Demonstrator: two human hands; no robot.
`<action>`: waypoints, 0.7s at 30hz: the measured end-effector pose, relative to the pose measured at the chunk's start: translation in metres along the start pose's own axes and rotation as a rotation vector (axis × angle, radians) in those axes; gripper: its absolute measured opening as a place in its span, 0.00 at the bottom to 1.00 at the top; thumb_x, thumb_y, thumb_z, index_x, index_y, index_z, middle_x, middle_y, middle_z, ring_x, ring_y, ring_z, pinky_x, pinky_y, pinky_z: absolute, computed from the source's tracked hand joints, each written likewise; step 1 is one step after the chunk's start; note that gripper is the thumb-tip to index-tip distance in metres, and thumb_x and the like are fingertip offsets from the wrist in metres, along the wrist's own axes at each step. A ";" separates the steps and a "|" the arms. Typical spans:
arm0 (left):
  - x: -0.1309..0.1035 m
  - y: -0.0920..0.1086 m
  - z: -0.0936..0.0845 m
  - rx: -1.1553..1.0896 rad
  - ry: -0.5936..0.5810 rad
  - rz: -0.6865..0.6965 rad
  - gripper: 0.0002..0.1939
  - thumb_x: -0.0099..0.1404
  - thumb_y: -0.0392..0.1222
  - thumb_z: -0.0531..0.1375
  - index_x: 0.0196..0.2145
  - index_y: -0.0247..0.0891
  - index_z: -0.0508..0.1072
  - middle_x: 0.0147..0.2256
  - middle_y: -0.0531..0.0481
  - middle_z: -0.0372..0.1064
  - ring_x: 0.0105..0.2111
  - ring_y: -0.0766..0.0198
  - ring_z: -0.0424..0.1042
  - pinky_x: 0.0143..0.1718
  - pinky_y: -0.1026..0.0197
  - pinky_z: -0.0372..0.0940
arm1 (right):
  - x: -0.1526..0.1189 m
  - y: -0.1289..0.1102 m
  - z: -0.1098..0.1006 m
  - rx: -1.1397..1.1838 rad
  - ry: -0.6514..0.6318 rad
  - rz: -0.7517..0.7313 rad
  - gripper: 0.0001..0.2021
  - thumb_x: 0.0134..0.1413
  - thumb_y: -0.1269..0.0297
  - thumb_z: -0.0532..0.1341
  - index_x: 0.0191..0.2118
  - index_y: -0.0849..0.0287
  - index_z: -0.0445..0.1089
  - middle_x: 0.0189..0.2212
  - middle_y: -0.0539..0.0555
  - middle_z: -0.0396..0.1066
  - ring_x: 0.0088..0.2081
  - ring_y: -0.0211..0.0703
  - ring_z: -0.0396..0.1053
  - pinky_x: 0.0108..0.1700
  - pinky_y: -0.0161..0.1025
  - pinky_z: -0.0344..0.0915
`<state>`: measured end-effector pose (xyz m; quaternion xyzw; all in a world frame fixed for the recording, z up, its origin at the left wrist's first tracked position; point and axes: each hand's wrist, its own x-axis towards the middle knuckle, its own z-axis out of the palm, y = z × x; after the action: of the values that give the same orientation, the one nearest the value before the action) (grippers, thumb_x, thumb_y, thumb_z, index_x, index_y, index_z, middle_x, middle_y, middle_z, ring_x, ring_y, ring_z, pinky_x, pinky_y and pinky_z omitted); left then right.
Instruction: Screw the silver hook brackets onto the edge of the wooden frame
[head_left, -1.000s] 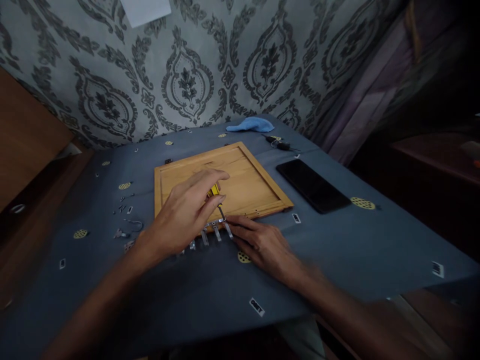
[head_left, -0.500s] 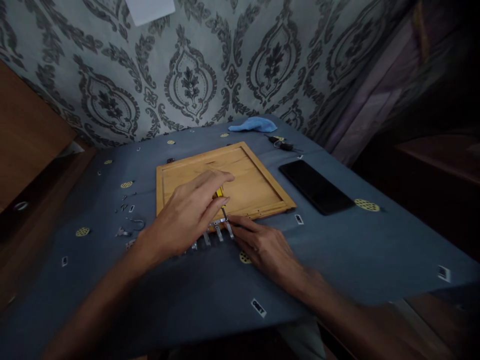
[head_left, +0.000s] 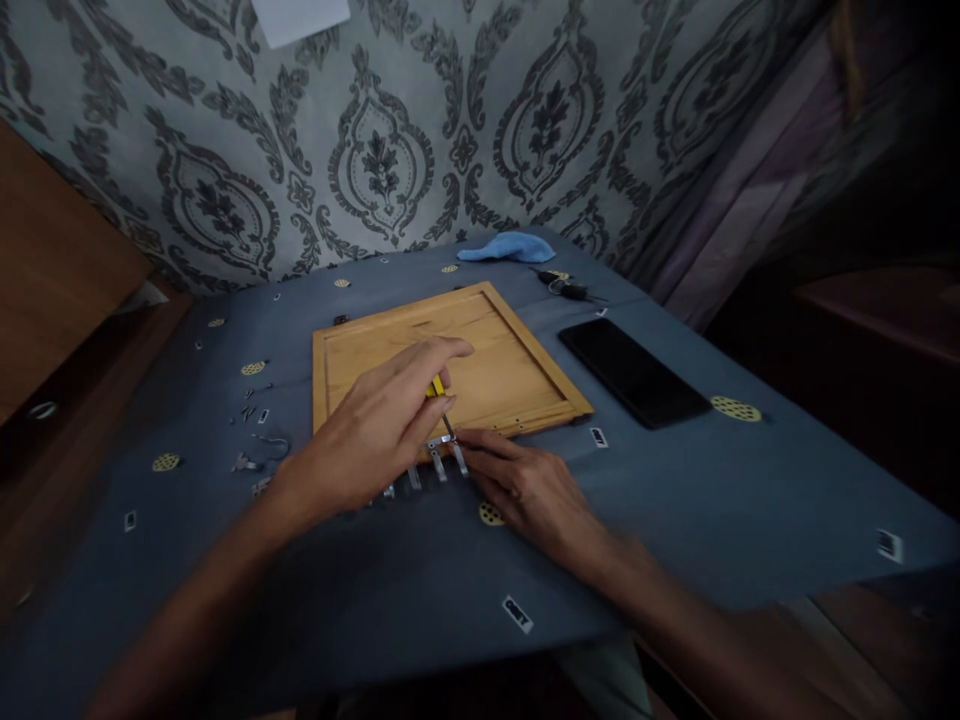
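Observation:
A shallow wooden box or framed board (head_left: 480,350) lies on the table, its near edge towards me. Along that edge sits a metal hook rack (head_left: 439,458) with several silver hooks hanging over the front. My left hand (head_left: 382,420) is closed around a screwdriver (head_left: 437,386) with a yellow handle, most of which the fingers hide. Its shaft points down at the rack's right end, and the tip seems to touch there. My right hand (head_left: 536,490) pinches that same end from the right, fingertips close to the screwdriver's tip.
Small screws (head_left: 249,410) and loose metal hooks (head_left: 259,458) lie at the left on the blue patterned tablecloth (head_left: 405,590). Right of the board are a black phone (head_left: 634,372) and a dark corded object (head_left: 562,287). A blue cloth (head_left: 508,248) lies by the wall.
My left hand has shifted very slightly on the screwdriver handle. The right hand, the rack and the board stay practically where they were.

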<state>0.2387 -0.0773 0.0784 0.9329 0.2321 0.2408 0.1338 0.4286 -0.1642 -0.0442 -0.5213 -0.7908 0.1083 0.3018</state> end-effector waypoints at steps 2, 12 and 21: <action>0.000 -0.001 0.000 0.019 -0.006 0.000 0.20 0.73 0.32 0.57 0.60 0.36 0.63 0.46 0.48 0.74 0.47 0.60 0.76 0.49 0.60 0.71 | 0.000 0.001 0.000 -0.002 0.006 -0.012 0.19 0.68 0.74 0.54 0.56 0.57 0.76 0.59 0.58 0.75 0.50 0.50 0.80 0.47 0.45 0.80; 0.000 -0.001 0.002 0.050 -0.018 0.001 0.19 0.73 0.32 0.57 0.60 0.35 0.63 0.58 0.42 0.71 0.57 0.57 0.73 0.56 0.58 0.69 | -0.001 -0.004 -0.003 -0.077 -0.003 -0.010 0.16 0.62 0.66 0.63 0.54 0.61 0.77 0.57 0.62 0.75 0.48 0.56 0.80 0.44 0.50 0.80; 0.000 -0.002 0.001 0.013 -0.033 -0.011 0.20 0.73 0.32 0.56 0.61 0.38 0.62 0.59 0.42 0.70 0.58 0.55 0.73 0.56 0.53 0.71 | 0.000 -0.002 -0.003 -0.040 -0.010 -0.033 0.14 0.69 0.61 0.60 0.54 0.59 0.77 0.56 0.60 0.76 0.49 0.52 0.80 0.46 0.45 0.80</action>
<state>0.2382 -0.0758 0.0764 0.9363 0.2364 0.2232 0.1328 0.4289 -0.1651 -0.0410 -0.5135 -0.8029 0.0903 0.2890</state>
